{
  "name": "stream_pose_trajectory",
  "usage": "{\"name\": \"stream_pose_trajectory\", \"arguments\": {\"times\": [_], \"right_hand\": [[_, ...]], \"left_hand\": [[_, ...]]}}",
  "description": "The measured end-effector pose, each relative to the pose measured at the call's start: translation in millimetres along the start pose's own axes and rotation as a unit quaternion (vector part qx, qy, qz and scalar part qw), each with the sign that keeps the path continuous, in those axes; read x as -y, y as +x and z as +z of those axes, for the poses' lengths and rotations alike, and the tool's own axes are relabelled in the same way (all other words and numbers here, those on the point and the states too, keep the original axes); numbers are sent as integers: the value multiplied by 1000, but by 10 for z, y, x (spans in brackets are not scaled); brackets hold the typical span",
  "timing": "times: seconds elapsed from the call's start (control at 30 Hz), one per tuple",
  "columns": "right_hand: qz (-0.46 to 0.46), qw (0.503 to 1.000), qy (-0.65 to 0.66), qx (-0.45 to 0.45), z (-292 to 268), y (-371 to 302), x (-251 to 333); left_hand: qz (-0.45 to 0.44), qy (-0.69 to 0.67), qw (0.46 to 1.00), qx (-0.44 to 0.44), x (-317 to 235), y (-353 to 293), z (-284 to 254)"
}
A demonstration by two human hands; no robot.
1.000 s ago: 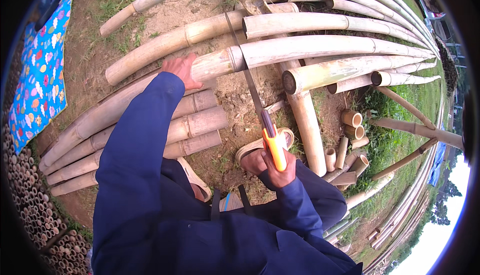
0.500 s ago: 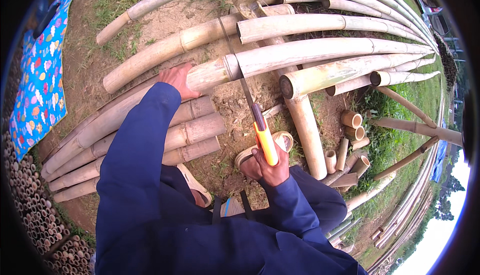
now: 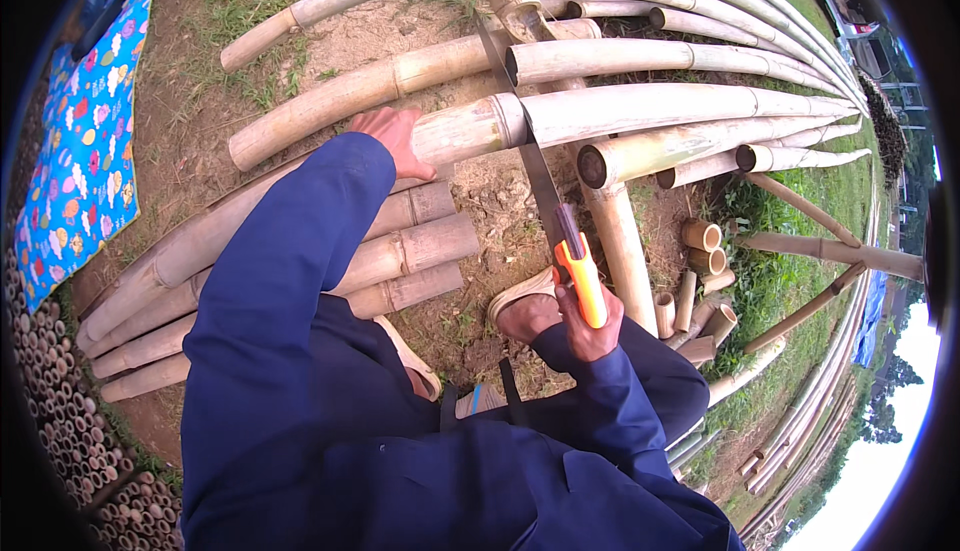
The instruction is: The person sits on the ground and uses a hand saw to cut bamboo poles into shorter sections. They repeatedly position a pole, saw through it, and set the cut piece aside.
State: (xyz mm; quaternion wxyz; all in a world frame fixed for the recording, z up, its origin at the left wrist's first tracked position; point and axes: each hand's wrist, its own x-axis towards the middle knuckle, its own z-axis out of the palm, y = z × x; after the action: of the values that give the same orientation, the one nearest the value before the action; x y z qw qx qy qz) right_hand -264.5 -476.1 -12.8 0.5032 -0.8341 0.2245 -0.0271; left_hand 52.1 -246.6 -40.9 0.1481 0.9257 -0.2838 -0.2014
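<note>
My right hand [image 3: 592, 331] is closed around the orange handle of a hand saw [image 3: 582, 276]. Its dark blade lies across a pale bamboo pole [image 3: 472, 129], in a cut just beside a node. My left hand [image 3: 393, 143] rests over the same pole to the left of the cut, thumb toward me, gripping it from above; part of its grip is hidden. The pole runs on to the far right. Below my left forearm lie several cut bamboo lengths [image 3: 410, 246] side by side.
Another bamboo piece [image 3: 350, 96] lies just beyond. A thick bamboo crosspiece [image 3: 622, 241] passes under the poles. Several short bamboo offcuts [image 3: 705, 263] sit at right. A blue patterned cloth [image 3: 85, 141] hangs at far left, above stacked bamboo tubes [image 3: 70, 411].
The whole view has shifted slightly. The saw's handle is a little farther from the cut, and more of the blade's flat side shows. Both hands keep their hold.
</note>
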Motion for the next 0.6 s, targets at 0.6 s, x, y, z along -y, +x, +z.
{"name": "stream_pose_trajectory", "arguments": {"times": [0.6], "right_hand": [[-94,992,79,-38,122,164,57]], "left_hand": [[-3,60,998,-16,-158,-283,74]]}}
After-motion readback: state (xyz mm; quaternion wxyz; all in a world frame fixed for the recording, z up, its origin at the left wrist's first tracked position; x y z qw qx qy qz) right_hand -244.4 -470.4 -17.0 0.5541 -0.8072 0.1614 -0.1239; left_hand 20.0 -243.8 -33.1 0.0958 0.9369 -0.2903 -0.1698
